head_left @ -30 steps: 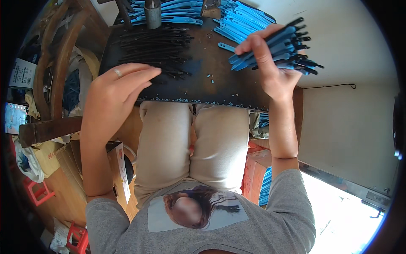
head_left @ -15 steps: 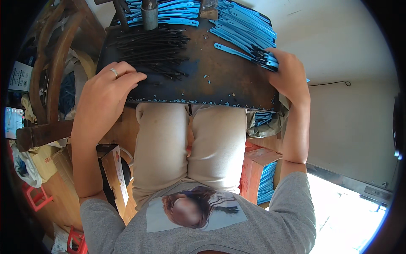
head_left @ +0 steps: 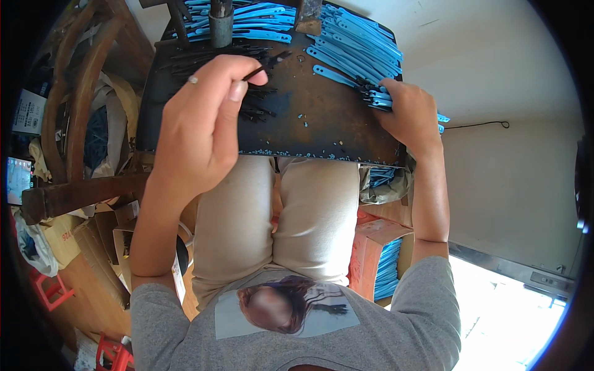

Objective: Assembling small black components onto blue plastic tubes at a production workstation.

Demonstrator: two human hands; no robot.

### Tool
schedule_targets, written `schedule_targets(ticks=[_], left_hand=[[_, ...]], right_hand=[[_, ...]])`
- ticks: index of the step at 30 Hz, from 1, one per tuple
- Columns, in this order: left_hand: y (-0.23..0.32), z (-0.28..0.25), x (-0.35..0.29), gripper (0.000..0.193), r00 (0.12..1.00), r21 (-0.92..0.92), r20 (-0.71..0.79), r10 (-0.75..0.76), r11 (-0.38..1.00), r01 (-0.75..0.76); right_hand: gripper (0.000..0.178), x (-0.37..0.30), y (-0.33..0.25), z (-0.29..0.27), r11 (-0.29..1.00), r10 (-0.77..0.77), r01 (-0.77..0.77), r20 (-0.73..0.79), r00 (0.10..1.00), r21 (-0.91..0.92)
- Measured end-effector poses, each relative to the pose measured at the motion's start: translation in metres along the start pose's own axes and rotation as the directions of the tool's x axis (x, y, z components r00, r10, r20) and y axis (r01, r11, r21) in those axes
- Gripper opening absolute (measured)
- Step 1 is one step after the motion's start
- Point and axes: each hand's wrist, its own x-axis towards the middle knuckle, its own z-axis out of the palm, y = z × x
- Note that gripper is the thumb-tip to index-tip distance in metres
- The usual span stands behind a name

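Note:
My left hand (head_left: 207, 133) is raised over the dark worktop (head_left: 334, 120), pinching a thin black strip (head_left: 276, 60) between thumb and forefinger. The strip's flattened end points up and to the right. Partly behind this hand lies a pile of similar black strips (head_left: 179, 63). At the worktop's right edge my right hand (head_left: 410, 114) is closed around a bundle of blue strips (head_left: 377, 99) with black pieces at their ends. Its palm hides the bundle's middle; blue ends stick out on the right. A loose blue strip (head_left: 334, 75) lies beside the bundle.
More blue strips (head_left: 352, 43) with holed ends cover the far right of the worktop. A metal post (head_left: 221, 31) and a rusty block (head_left: 308, 18) stand at the back. Blue scraps line the near edge. An open carton (head_left: 369, 256) of blue strips sits below right.
My left hand has lifted off the near-left worktop and moved right and away, now with a black strip in its pinch. My right hand has shifted slightly left and nearer with the bundle.

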Motion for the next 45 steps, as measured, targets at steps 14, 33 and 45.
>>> schedule_targets(ticks=[14,33,45], left_hand=[[0.005,0.031,0.008,0.021,0.990,-0.102,0.117,-0.084,0.990,0.096],[0.027,0.019,0.006,0.028,0.812,-0.603,0.425,-0.401,0.544,0.584],[0.017,0.032,-0.006,0.023,0.891,-0.657,0.296,-0.343,0.604,0.451]], right_hand=[[0.044,-0.022,-0.018,-0.032,0.913,-0.277,0.361,-0.363,0.890,0.189],[0.042,-0.031,-0.046,-0.021,-0.162,0.109,0.426,-0.413,0.904,0.890],[0.027,-0.019,-0.058,-0.024,-0.157,0.207,0.441,-0.407,0.890,0.884]])
